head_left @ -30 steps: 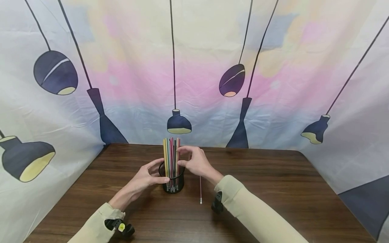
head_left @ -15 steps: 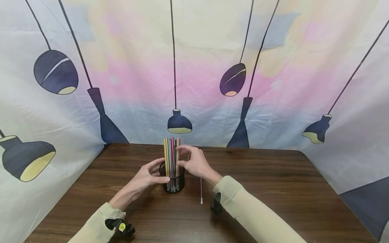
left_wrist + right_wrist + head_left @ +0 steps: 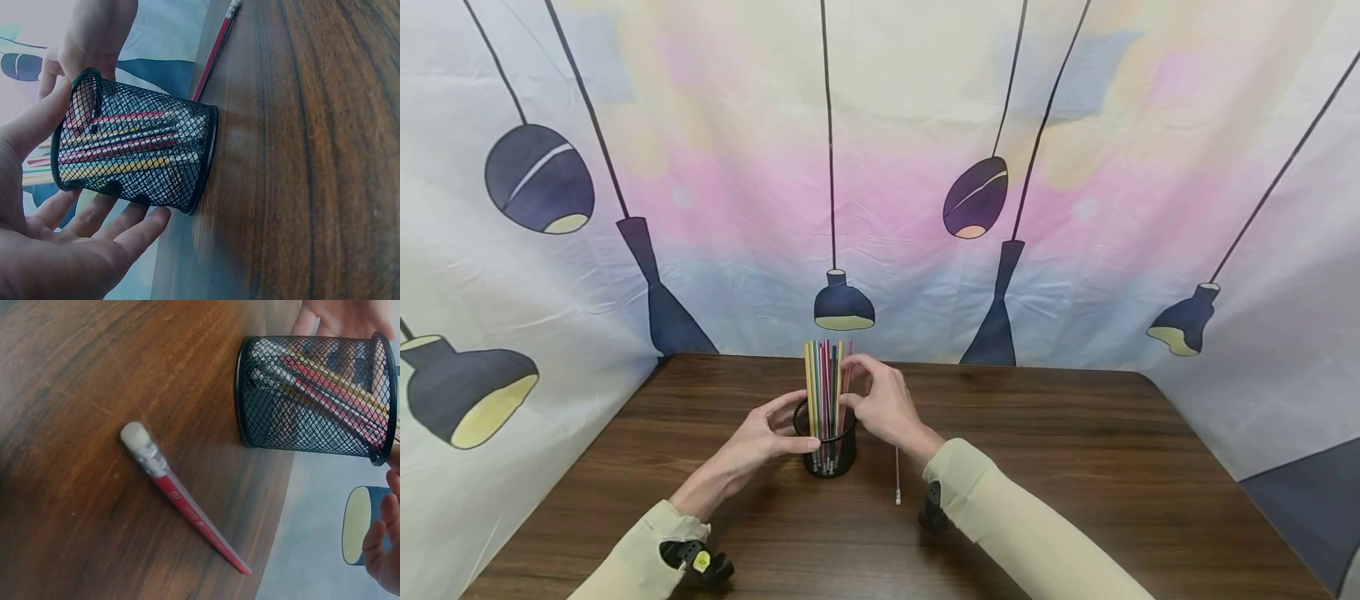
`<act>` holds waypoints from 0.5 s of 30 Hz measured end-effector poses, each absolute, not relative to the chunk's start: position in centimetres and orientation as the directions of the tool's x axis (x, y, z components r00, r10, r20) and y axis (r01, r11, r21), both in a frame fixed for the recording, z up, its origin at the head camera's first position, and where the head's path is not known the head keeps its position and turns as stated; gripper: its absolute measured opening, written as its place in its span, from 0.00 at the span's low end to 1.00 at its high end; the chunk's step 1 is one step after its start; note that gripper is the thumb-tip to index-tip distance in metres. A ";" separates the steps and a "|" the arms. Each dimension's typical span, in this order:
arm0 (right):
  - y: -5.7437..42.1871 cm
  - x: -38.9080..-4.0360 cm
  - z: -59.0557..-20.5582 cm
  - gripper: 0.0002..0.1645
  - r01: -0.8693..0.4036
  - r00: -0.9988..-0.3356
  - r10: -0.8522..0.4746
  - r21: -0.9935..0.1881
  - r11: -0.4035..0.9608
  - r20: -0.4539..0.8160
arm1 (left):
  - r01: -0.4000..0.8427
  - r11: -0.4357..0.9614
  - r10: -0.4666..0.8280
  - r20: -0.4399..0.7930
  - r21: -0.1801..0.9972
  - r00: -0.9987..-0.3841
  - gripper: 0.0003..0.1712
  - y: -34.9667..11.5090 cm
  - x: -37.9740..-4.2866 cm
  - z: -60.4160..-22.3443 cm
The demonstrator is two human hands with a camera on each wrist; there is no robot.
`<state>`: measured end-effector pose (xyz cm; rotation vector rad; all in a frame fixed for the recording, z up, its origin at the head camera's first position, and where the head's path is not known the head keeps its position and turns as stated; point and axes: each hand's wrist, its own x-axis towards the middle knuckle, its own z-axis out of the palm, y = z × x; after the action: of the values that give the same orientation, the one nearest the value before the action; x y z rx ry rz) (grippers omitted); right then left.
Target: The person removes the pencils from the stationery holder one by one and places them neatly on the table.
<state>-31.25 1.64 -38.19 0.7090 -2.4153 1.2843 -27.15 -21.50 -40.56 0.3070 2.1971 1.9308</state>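
Observation:
A black wire-mesh pencil cup stands upright on the table, filled with several pencils, eraser ends down. My left hand holds the cup, thumb at the rim and fingers along the far side, as the left wrist view also shows. At the cup's right side, my right hand pinches a red pencil between thumb and forefinger; it leans slightly right, its lower end inside the cup. A single red pencil with a white eraser lies on the table right of the cup, partly hidden under my right wrist in the head view.
The dark wood table ends at a back edge against a hanging cloth printed with lamps. Black devices are strapped to both wrists, the left one close over the tabletop.
My right hand has shifted slightly right, and the red pencil at the cup's right side now leans away from the others. The left hand and the cup stay in place.

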 end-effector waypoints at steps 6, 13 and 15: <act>1.6 -31.4 -38.1 0.26 -0.585 -0.809 -0.264 -0.673 0.453 0.525 | 0.023 0.128 0.286 -0.014 0.992 -0.958 0.50 -21.5 -27.1 -40.5; 1.9 -31.6 -36.9 0.32 -0.612 -0.790 -0.252 -0.685 0.396 0.559 | 0.018 0.128 0.282 -0.019 0.992 -0.959 0.51 -21.5 -27.1 -40.6; 2.0 -31.6 -36.5 0.32 -0.614 -0.788 -0.253 -0.686 0.389 0.562 | 0.018 0.127 0.282 -0.019 0.992 -0.959 0.51 -21.6 -27.1 -40.6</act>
<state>-31.55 1.97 -36.49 0.7513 -2.2866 1.3623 -27.11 -21.56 -40.59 0.2975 2.1980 1.9288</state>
